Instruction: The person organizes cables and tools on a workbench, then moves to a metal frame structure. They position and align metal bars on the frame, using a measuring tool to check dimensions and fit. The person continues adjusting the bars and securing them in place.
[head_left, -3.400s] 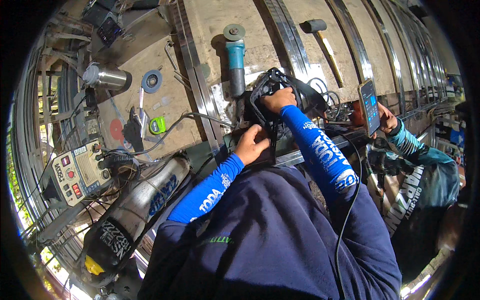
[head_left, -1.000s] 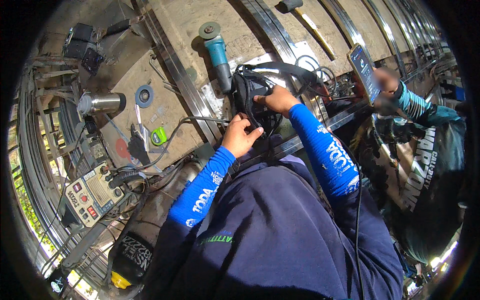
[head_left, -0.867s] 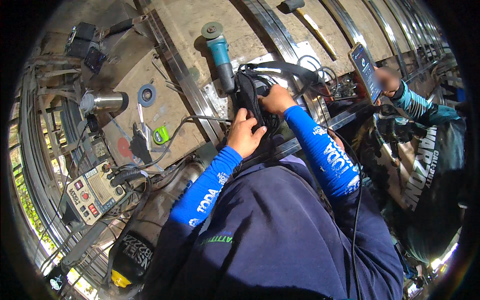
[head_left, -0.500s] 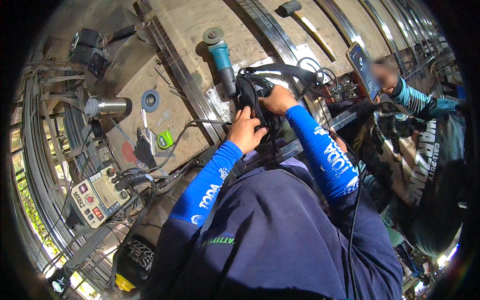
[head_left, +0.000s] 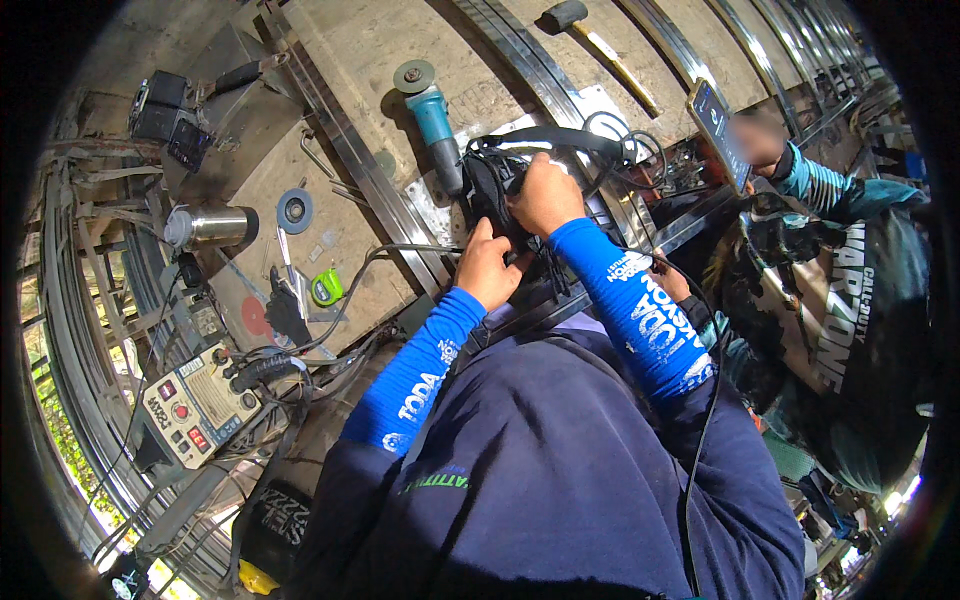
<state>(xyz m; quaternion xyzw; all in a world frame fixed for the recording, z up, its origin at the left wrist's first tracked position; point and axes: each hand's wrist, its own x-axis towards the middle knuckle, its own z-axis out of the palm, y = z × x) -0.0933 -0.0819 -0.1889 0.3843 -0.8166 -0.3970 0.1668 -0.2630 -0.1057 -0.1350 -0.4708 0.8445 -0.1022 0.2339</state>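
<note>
One black strap bundle (head_left: 482, 187) near the table's (head_left: 350, 50) near edge, between both hands. Padded part's long axis points away from the person; one strap runs off right. Left hand (head_left: 487, 268): fingers bent against the near end, thumb apart. Right hand (head_left: 550, 200): curled over the right side. Fingertips partly hidden, can't tell what's pinched. Steel flask (head_left: 218, 227) lies sideways, lid on, pointing left; contents hidden. Grinder (head_left: 433, 125) just beside bundle, disc end away. Cable (head_left: 400, 247) crosses steel tubes (head_left: 362, 150) toward left hand. Tape measure (head_left: 327, 287) left, mallet (head_left: 615, 68) far right, co-worker's phone (head_left: 715, 130) right.
</note>
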